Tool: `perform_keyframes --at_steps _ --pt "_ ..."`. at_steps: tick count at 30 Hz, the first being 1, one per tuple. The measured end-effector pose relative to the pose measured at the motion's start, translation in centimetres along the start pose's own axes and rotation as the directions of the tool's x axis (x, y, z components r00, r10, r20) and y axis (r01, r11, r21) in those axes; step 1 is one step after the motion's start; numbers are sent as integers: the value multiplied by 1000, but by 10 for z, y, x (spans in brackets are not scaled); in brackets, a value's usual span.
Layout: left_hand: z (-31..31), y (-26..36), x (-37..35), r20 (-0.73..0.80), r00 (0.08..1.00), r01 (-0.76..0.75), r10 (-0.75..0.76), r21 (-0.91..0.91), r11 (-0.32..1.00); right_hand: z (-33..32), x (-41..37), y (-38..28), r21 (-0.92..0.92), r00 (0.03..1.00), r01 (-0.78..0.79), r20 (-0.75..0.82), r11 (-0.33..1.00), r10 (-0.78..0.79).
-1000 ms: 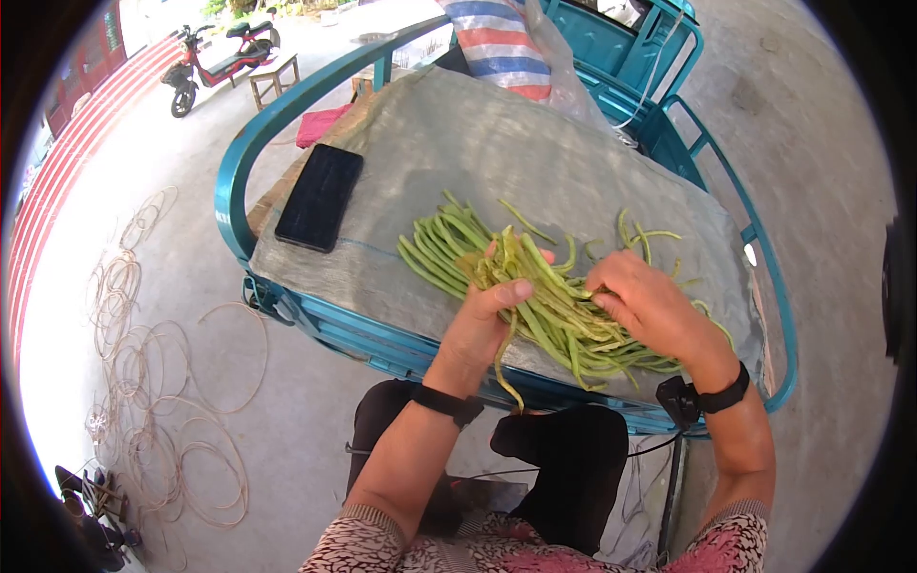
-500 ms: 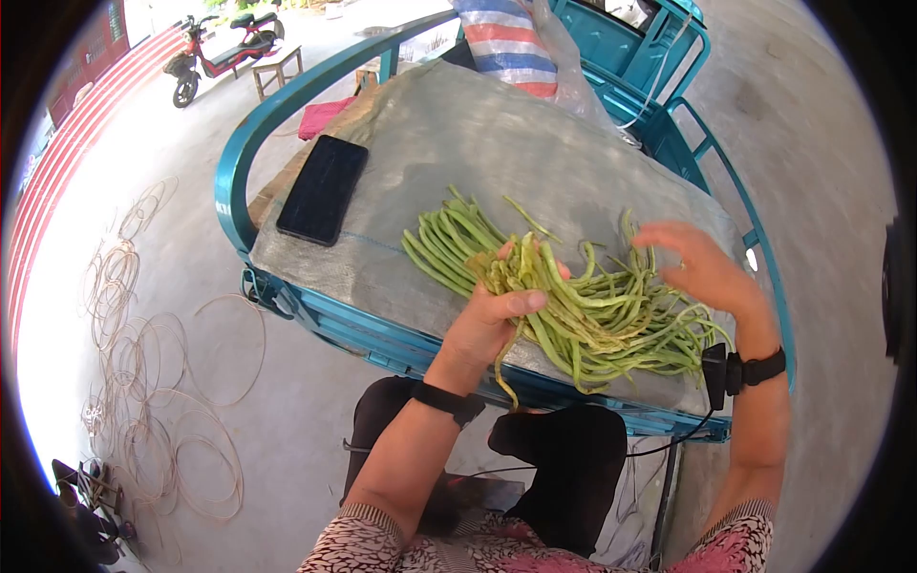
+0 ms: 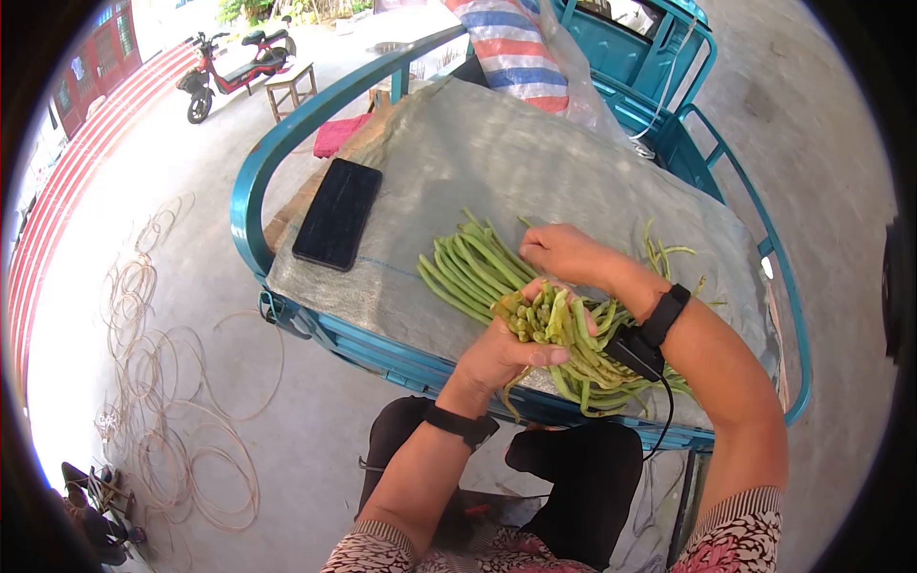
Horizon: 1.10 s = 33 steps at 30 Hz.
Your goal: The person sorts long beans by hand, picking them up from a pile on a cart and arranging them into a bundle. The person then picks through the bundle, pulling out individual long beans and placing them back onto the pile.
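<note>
My left hand (image 3: 511, 355) is closed round a thick bunch of green long beans (image 3: 556, 320), with their yellowish ends bundled above the thumb. More long beans (image 3: 468, 267) stretch out to the upper left of the bunch, lying on the grey sheet (image 3: 449, 153). Just beyond the bunch, my right hand (image 3: 564, 253) is low over the sheet with its fingers curled together at a single loose bean, whose tip (image 3: 523, 222) shows above the knuckles. The rest of that bean is hidden by the hand. My right forearm covers part of the pile.
A black phone (image 3: 338, 215) lies on the sheet at the left. The sheet covers the bed of a blue cart with a curved rail (image 3: 250, 205). A striped bag (image 3: 516, 57) stands at the back. Loops of thin cord (image 3: 196, 449) lie on the floor.
My right hand has moved left across the bunch and down to the loose bean, its fingers closing. My left hand keeps its hold on the bunch. The view has shifted slightly.
</note>
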<state>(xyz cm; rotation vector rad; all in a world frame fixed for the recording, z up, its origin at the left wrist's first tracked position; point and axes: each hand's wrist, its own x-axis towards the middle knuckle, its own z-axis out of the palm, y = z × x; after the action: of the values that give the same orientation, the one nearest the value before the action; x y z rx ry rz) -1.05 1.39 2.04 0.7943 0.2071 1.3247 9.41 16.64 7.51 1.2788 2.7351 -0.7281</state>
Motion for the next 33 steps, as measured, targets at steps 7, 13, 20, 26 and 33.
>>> perform_keyframes --at_steps 7,13,20,26,33 --pt "-4 -5 2 9 999 -31 32 -31 999 2 6 7 398 975 -153 212 904 71" --pt "-2 -3 2 -3 1000 -24 24 -54 998 -1 10 10 251 987 -75 154 965 36" --pt "-1 -4 2 -117 991 -76 66 -84 993 -14 -10 12 77 884 34 -468 996 6" --pt "7 -4 1 -222 972 -137 73 -288 948 -37 -35 1 361 841 97 -528 927 118" --pt "-2 -6 3 -86 992 -93 90 -36 995 -28 -49 -7 732 891 98 -366 675 268"
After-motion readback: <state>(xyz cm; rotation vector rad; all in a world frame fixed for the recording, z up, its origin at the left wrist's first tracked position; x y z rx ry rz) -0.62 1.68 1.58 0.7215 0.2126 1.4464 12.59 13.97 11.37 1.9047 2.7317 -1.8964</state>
